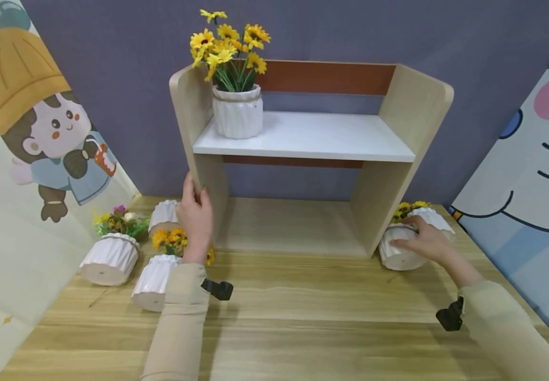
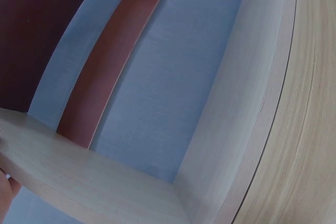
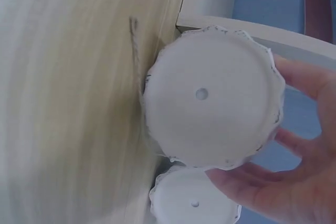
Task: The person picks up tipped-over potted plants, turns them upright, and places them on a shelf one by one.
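Note:
My left hand [image 1: 195, 217] holds the front edge of the left side panel of a small wooden shelf [image 1: 186, 114]; in the left wrist view only bits of its fingers [image 2: 6, 190] show beside the panel. Right of the shelf, a white fluted flowerpot [image 1: 400, 248] lies on its side, base facing me. My right hand [image 1: 424, 241] grips it from above, fingers and thumb spread around its side. The right wrist view shows the round pot base [image 3: 215, 98] with a twine end hanging loose. Another white pot [image 3: 194, 198] lies close to it.
A pot of yellow flowers [image 1: 237, 114] stands upright on the upper white board's left end. Left of the shelf, several white pots, including one with mixed flowers [image 1: 109, 259] and one with orange flowers [image 1: 152, 283], lie tipped on the wooden table [image 1: 293, 317].

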`<state>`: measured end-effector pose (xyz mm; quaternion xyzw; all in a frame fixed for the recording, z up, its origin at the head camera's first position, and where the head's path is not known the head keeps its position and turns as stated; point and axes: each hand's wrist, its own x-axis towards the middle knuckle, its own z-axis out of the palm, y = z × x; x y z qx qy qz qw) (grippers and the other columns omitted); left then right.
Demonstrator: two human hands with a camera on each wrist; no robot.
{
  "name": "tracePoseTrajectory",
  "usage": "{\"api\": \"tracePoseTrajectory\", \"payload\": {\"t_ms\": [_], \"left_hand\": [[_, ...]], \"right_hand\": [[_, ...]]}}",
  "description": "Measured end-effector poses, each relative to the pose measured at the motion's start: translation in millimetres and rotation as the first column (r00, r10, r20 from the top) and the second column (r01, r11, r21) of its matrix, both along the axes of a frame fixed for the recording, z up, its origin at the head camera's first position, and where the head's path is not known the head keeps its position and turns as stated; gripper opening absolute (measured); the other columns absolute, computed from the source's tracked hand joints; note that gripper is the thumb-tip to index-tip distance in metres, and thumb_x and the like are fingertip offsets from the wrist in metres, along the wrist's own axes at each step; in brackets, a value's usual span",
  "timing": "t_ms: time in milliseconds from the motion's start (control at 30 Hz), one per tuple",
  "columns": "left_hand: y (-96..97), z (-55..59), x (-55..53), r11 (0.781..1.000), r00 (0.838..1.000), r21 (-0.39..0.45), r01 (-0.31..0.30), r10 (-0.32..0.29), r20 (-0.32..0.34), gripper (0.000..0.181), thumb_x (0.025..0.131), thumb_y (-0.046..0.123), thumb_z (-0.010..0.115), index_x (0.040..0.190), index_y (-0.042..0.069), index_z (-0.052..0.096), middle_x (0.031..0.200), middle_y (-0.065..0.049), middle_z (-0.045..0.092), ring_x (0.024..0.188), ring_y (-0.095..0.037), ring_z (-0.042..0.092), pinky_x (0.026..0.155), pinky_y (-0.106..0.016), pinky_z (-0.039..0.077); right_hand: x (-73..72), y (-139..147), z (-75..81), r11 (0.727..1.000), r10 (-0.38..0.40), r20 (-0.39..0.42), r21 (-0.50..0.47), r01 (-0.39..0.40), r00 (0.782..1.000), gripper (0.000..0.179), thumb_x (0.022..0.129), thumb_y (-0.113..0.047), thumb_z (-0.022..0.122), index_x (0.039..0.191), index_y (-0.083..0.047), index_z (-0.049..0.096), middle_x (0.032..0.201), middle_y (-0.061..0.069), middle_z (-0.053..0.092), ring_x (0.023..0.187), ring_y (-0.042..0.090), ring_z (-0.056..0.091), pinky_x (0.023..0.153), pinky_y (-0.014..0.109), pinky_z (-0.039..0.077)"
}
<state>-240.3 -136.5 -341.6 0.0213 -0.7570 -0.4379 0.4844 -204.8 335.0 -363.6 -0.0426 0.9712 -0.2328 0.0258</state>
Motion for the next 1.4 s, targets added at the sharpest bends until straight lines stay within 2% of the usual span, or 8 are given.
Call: {"api": "tracePoseTrajectory", "payload": {"t_ms": [267,433,833,1033,1100,1200,1267,1400], "left_hand": [[0.1,0.5,0.3,1.0,1.0,-0.014,-0.007,0.007,-0.009,0.038,0.09,0.018,0.054,0.128,0.017,0.052,0.105,-0.019,0.065,0.084,-0.036,0.064,0.069,-0.048,0.049],[-0.7,-0.9,0.2,1.0,1.0,-0.005,0.003,-0.003,-0.003,0.038,0.09,0.019,0.054,0.128,0.017,0.052,0.105,-0.018,0.065,0.084,-0.036,0.064,0.069,-0.048,0.049],[-0.8,-0.2,0.1,1.0,1.0,0.0,0.007,-0.007,0.004,0.038,0.091,0.017,0.054,0.128,0.016,0.051,0.106,-0.019,0.064,0.084,-0.036,0.063,0.069,-0.049,0.048],[0.1,-1.3,0.1,1.0,1.0,0.002,0.004,-0.004,0.009,0.037,0.091,0.017,0.053,0.128,0.016,0.052,0.106,-0.019,0.064,0.084,-0.036,0.063,0.069,-0.049,0.049],[-0.1,-1.6,-0.3,1.0,1.0,0.002,-0.002,0.002,0.008,0.037,0.091,0.017,0.053,0.128,0.017,0.052,0.106,-0.019,0.064,0.084,-0.037,0.063,0.069,-0.049,0.048],[0.0,-1.5,-0.2,1.0,1.0,-0.004,-0.011,0.011,0.004,0.037,0.09,0.018,0.054,0.127,0.017,0.052,0.106,-0.018,0.065,0.085,-0.037,0.063,0.07,-0.049,0.048],[-0.2,-1.7,-0.3,1.0,1.0,-0.006,-0.013,0.013,0.003,0.037,0.09,0.019,0.054,0.127,0.018,0.052,0.106,-0.018,0.065,0.085,-0.036,0.063,0.07,-0.049,0.048],[-0.1,-1.8,-0.4,1.0,1.0,-0.006,-0.007,0.007,0.003,0.037,0.09,0.02,0.054,0.128,0.018,0.052,0.107,-0.017,0.065,0.086,-0.036,0.063,0.071,-0.049,0.048]], "right_hand": [[25.7,2.9,-7.5,0.995,-0.048,-0.074,-0.089,0.041,0.996,0.085,0.078,-0.045,0.066,0.13,0.006,0.024,0.123,0.043,0.034,0.107,0.055,0.038,0.077,0.058,0.039],[42.4,1.8,-17.5,0.991,-0.064,-0.189,-0.124,0.041,0.98,0.08,0.074,-0.039,0.072,0.124,0.007,0.029,0.12,0.035,0.038,0.104,0.049,0.04,0.074,0.055,0.039],[51.4,7.2,-41.9,0.992,-0.038,-0.436,-0.128,-0.021,0.899,0.066,0.062,-0.022,0.082,0.105,0.002,0.037,0.1,0.022,0.041,0.085,0.032,0.044,0.063,0.037,0.038],[56.2,15.3,-54.8,0.988,-0.013,-0.505,-0.14,-0.068,0.863,0.065,0.056,-0.011,0.085,0.098,0.006,0.04,0.092,0.018,0.041,0.086,0.028,0.042,0.071,0.056,0.044],[57.9,18.7,-57.8,0.988,-0.023,-0.504,-0.142,-0.057,0.863,0.065,0.055,-0.011,0.086,0.098,0.006,0.04,0.091,0.015,0.041,0.085,0.026,0.042,0.072,0.052,0.046],[59.9,23.2,-61.5,0.988,-0.039,-0.5,-0.148,-0.041,0.865,0.065,0.055,-0.011,0.086,0.098,0.005,0.04,0.091,0.013,0.042,0.086,0.014,0.042,0.073,0.028,0.048],[61.1,25.9,-64.1,0.988,-0.052,-0.493,-0.151,-0.027,0.868,0.065,0.055,-0.011,0.086,0.098,0.004,0.04,0.092,0.011,0.042,0.085,0.003,0.039,0.07,0.011,0.041],[64.4,30.1,-67.8,0.982,-0.054,-0.472,-0.183,-0.037,0.88,0.067,0.057,-0.008,0.085,0.103,0.008,0.038,0.097,0.017,0.043,0.089,0.003,0.04,0.073,0.009,0.041]]}}
